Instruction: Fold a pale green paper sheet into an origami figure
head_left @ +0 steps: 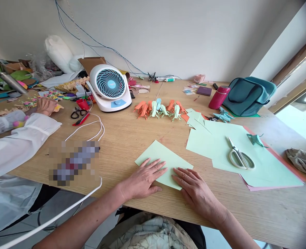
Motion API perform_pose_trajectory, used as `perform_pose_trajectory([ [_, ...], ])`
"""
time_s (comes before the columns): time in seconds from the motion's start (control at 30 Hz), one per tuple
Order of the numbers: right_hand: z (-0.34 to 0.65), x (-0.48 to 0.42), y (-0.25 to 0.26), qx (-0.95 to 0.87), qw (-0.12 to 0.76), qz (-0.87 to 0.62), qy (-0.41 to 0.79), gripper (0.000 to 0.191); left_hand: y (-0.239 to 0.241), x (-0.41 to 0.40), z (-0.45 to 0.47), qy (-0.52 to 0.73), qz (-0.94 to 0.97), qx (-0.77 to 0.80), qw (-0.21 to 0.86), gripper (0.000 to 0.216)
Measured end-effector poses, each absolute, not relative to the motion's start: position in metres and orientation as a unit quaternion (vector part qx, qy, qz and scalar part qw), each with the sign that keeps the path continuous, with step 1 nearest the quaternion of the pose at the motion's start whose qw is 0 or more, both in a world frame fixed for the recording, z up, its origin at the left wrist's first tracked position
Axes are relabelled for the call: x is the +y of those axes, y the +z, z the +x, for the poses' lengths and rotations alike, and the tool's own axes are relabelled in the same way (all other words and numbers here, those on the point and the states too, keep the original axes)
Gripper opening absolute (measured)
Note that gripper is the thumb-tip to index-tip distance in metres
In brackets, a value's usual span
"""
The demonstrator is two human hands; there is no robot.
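A pale green sheet of paper (156,152) lies slantwise on the wooden table near its front edge. Flat on its left part rests my left hand (146,178), fingers stretched out, the thumb pointing right near the lower edge. My right hand (194,185) presses on the paper's right corner, fingers extended and pointing left. Both palms hide parts of the sheet's lower edge, and neither hand grips anything. To the right, white-handled scissors (241,157) lie on larger pale green sheets (226,136). Beyond my hands stands a row of folded paper figures (159,108) in orange, green and blue.
A white fan (110,86) stands at the back left. Behind the sheets are a pink bottle (219,97) and a teal bag (246,95). At left, a co-worker's hand (46,106) is near small craft pieces. A white cable (64,209) crosses the front edge.
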State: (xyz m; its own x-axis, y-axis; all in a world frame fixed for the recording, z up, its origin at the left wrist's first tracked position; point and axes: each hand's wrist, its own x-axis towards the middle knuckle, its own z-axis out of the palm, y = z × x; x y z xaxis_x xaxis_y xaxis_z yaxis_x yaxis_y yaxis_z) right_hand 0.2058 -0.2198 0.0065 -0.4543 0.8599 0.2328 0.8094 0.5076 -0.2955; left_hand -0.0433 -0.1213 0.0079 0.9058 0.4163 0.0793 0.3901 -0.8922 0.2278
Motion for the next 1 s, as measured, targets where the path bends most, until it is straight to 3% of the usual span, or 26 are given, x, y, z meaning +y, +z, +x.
perform_pose_trajectory([
  [0.23, 0.204, -0.222, 0.014, -0.837, 0.216, -0.490, 0.113, 0.042, 0.012, -0.130, -0.039, 0.086, 0.959, 0.244, 0.111, 0.037],
  [0.47, 0.193, -0.225, 0.019, -0.792, 0.284, -0.512, 0.172, 0.022, 0.031, -0.140, -0.025, 0.124, 0.938, 0.267, 0.184, 0.031],
  [0.63, 0.189, -0.222, 0.017, -0.771, 0.279, -0.543, 0.184, 0.032, 0.038, -0.141, -0.009, 0.129, 0.910, 0.291, 0.265, 0.014],
  [0.8, 0.197, -0.221, 0.015, -0.737, 0.304, -0.562, 0.218, 0.012, 0.042, -0.135, -0.011, 0.143, 0.871, 0.342, 0.323, 0.028],
  [1.0, 0.209, -0.221, 0.006, -0.692, 0.350, -0.605, 0.181, 0.012, 0.041, -0.125, -0.015, 0.156, 0.823, 0.402, 0.369, 0.039],
])
